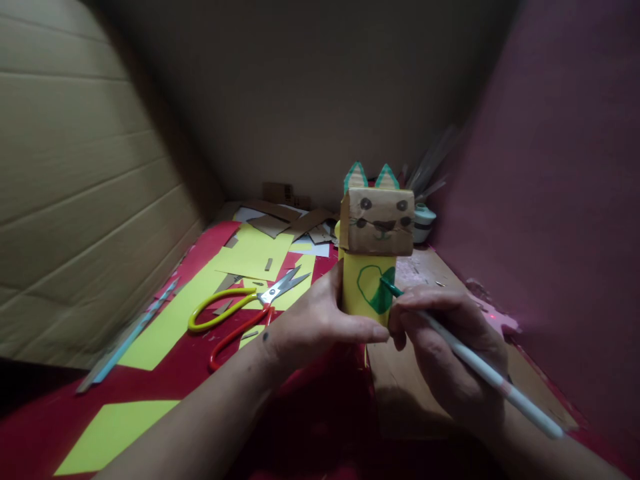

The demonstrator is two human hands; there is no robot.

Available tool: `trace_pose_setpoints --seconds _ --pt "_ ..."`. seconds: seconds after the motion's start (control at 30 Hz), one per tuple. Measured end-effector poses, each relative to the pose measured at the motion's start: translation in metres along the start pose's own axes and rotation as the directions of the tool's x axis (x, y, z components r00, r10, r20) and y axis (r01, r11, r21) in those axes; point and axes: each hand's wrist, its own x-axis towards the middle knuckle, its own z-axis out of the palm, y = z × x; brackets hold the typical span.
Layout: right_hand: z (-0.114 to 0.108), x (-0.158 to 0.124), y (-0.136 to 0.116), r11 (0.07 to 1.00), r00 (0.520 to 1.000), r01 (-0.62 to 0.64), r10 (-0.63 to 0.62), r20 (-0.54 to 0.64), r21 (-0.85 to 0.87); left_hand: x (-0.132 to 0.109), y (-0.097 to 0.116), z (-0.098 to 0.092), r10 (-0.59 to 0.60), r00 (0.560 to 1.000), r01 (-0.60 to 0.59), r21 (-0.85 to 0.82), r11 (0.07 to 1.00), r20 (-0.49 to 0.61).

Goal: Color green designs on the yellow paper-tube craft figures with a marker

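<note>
Ok, R hand (pixel 453 337) pinches slanted pen (pixel 483 367), L hand (pixel 325 313) cupped rnd figure (pixel 373 245).

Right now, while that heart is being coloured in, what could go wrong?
The white-barrelled marker in the right hand has its green tip on the half-filled heart; a slip could stray past the outline. The left hand, steadying the cardboard cat, has its thumb just below the heart and might smudge it. The scissors lie open near that hand, so a careless sweep could catch a blade.

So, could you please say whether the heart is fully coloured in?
Partly: the heart is green on the right but yellow inside its outline on the left.
</note>
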Motion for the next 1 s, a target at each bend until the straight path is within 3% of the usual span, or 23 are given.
trace_pose_setpoints --seconds 0.43,0.77,1.0 --pt "-0.0048 -0.0023 0.0067 0.998 1.000 0.024 -0.023 0.005 -0.064 0.0006 -0.0012 -0.0030 -0.002 1.000 0.002 0.030 1.000 -0.018" --pt "-0.0018 -0.0014 0.0012 0.996 0.999 -0.042 0.041 -0.022 -0.073 0.0004 -0.0009 -0.0013 -0.002 1.000 0.002 0.025 1.000 0.017" --pt "-0.0017 -0.0004 0.0001 0.996 1.000 0.000 0.000 0.007 -0.090 0.0010 -0.0021 -0.0037 0.006 1.000 -0.006 0.057 0.998 -0.002"
